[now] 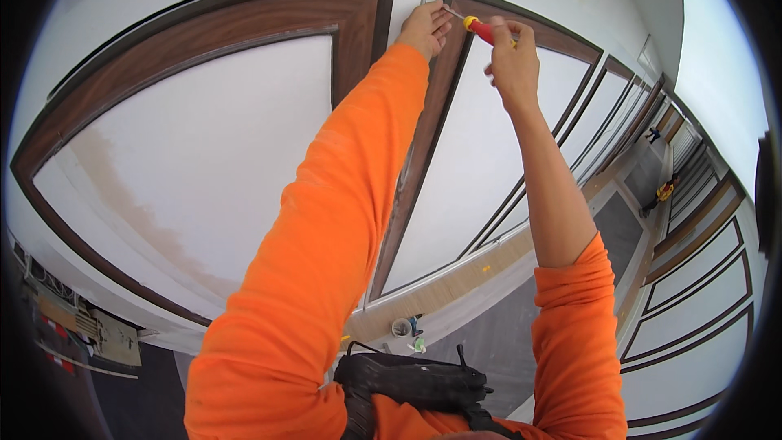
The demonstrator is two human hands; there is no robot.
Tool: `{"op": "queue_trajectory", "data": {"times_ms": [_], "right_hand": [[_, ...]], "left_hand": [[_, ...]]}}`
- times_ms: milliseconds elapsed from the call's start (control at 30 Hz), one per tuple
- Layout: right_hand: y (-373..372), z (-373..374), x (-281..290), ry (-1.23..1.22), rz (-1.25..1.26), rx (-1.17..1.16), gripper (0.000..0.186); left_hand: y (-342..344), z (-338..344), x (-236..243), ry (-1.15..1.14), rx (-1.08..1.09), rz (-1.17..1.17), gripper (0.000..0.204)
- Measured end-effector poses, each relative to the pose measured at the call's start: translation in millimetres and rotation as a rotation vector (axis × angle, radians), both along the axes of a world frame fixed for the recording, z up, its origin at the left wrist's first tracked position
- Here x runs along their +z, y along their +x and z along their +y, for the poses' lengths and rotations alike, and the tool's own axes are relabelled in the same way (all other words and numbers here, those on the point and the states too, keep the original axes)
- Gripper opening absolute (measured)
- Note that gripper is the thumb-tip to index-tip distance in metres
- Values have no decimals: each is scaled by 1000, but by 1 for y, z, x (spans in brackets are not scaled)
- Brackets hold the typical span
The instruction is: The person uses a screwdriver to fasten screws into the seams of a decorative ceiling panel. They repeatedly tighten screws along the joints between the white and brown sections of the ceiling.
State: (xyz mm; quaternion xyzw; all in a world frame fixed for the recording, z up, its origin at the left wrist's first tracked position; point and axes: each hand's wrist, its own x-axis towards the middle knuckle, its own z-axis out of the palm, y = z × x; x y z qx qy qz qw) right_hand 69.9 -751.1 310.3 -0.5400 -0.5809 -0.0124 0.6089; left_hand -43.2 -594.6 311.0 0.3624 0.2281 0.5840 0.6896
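Both my arms reach up to the top of a dark wood-framed wall panel. My right hand (pixel 515 69) is closed round the red and yellow handle of a screwdriver (pixel 481 30). Its thin metal shaft points left, toward the fingertips of my left hand (pixel 422 30). Those fingers are curled together at the shaft's tip, beside the upper corner of the brown wooden frame (pixel 460 6). Whatever they pinch is too small to make out. Behind the left hand runs a narrow pale strip (pixel 405 2) between two frames.
A large white panel (pixel 220 155) in a brown frame stands to the left. Below, a bucket (pixel 401 327) sits on the floor near a black bag (pixel 407 380) at my front. Boards and clutter (pixel 114 338) lie at lower left. A person (pixel 665 191) is farther down the corridor.
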Motion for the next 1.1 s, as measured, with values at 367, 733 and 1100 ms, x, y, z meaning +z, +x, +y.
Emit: {"op": "queue_trajectory", "data": {"times_ms": [367, 733, 1100], "right_hand": [[11, 15, -8, 245, -171, 79, 44], [-7, -4, -1, 145, -245, -10, 43], [-7, -10, 13, 64, -209, 69, 37]], "left_hand": [[3, -2, 1, -35, -61, -66, 23], [4, 8, 2, -57, -33, -18, 26], [2, 17, -2, -32, 12, -110, 23]]}}
